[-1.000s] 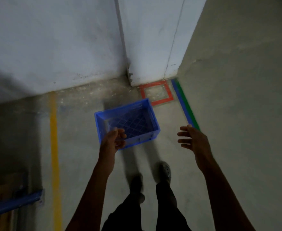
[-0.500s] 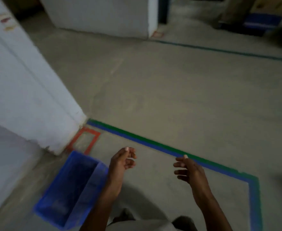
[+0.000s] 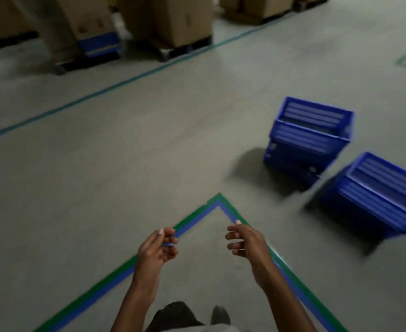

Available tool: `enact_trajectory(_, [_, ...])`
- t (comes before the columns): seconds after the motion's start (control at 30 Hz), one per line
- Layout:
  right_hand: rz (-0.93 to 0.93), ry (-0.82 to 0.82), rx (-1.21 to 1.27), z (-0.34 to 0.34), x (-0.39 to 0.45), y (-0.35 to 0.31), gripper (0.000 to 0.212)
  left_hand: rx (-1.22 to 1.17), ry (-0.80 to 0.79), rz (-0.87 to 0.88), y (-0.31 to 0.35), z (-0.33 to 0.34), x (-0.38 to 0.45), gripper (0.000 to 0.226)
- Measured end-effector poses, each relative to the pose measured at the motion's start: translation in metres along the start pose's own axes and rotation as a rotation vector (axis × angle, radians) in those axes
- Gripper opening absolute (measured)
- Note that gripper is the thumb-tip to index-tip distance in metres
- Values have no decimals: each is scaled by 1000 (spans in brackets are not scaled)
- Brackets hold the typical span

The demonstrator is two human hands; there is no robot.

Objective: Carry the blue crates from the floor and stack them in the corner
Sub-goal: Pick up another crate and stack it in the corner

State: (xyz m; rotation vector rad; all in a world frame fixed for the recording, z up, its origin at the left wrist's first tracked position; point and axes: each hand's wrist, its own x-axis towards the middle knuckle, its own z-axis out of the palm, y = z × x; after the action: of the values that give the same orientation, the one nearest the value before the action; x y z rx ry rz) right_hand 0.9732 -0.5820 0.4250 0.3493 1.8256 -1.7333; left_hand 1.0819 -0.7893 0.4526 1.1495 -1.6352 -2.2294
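Observation:
Two piles of blue crates stand on the grey floor at the right: a nearer-centre stack (image 3: 308, 140) and a second stack (image 3: 379, 197) at the right edge, partly cut off. Both are blurred. My left hand (image 3: 157, 250) and my right hand (image 3: 247, 240) hang in front of me at the lower middle, empty, fingers loosely curled and apart. Both hands are well short of the crates, which lie ahead and to the right.
A corner of green and blue floor tape (image 3: 218, 200) points away from me just beyond my hands. Cardboard boxes on pallets (image 3: 178, 22) line the far side behind a thin green line (image 3: 115, 85). My shoe (image 3: 220, 316) shows at the bottom.
The view has swung right, away from the wall corner and the single blue crate set down there. Two crate stacks and the boxes have come into view. Both hands stay empty.

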Motion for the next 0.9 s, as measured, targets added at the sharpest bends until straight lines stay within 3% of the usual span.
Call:
enact_trajectory(0.3, [66, 329, 202, -112, 109, -42, 36, 187, -283, -97, 24, 167, 154, 32])
enact_trajectory(0.57, [47, 520, 208, -197, 230, -131, 35, 318, -501, -103, 86, 330, 313, 32])
enact_trajectory(0.9, [14, 656, 325, -364, 409, -210, 39, 438, -552, -135, 102, 554, 473, 31])
